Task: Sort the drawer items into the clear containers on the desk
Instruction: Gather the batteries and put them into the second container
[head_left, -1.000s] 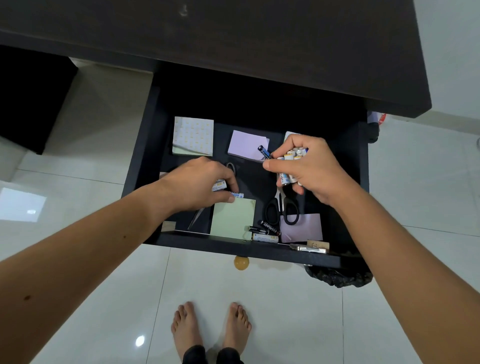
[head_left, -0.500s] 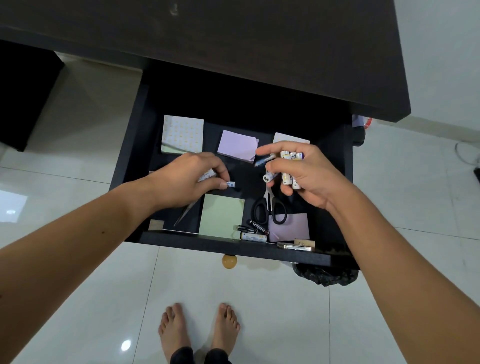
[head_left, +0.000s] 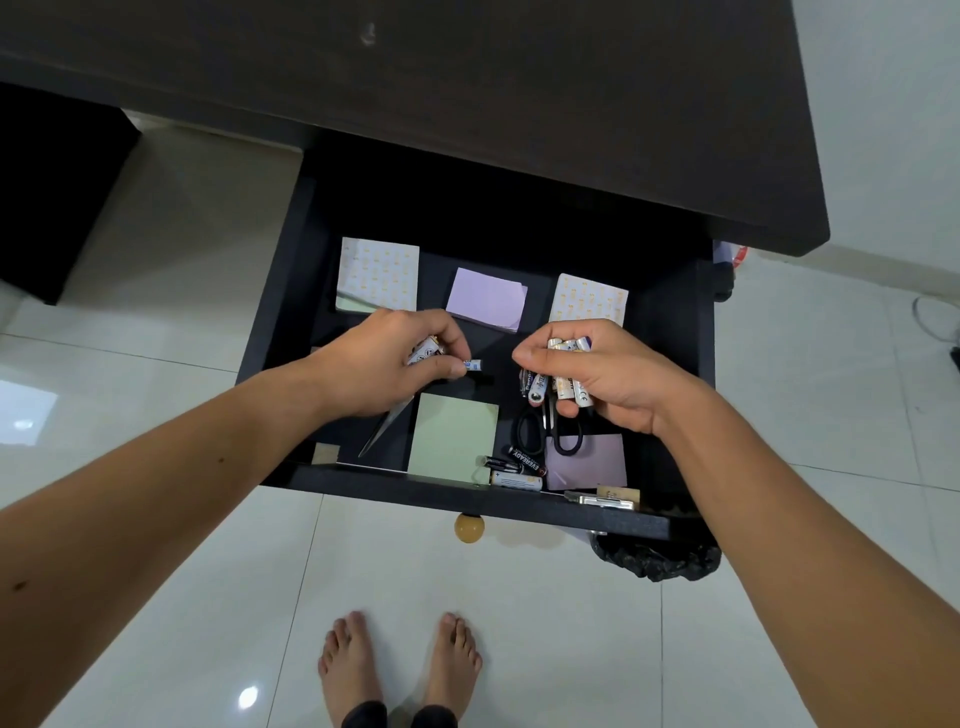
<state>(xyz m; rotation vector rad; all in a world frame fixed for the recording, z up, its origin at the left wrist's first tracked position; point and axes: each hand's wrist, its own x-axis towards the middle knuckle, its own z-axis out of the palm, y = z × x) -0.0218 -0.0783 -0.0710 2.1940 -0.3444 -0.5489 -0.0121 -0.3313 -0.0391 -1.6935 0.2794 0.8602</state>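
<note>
The dark drawer (head_left: 280, 322) stands pulled open under the desk. Over its left half my left hand (head_left: 384, 364) is closed around white batteries (head_left: 427, 352), one end poking out past the thumb. My right hand (head_left: 608, 379) grips a bundle of several white batteries (head_left: 569, 387) above the black scissors (head_left: 558, 434). Loose batteries (head_left: 517, 470) lie by the drawer's front wall. Paper pads rest inside: green (head_left: 452, 436), lilac (head_left: 487, 299), mauve (head_left: 589, 462), and two patterned ones (head_left: 379, 273). No clear containers are in view.
The dark desk top (head_left: 519, 93) overhangs the drawer's back. A round wooden knob (head_left: 469, 527) sticks out of the drawer front. A black bin bag (head_left: 657, 558) sits below the right corner. My bare feet (head_left: 400, 670) stand on white tiles. A metal blade (head_left: 382, 431) lies under my left hand.
My right hand has drawn back to the right and gathered its batteries tighter, uncovering the right patterned pad. My left hand stays put, still holding its batteries.
</note>
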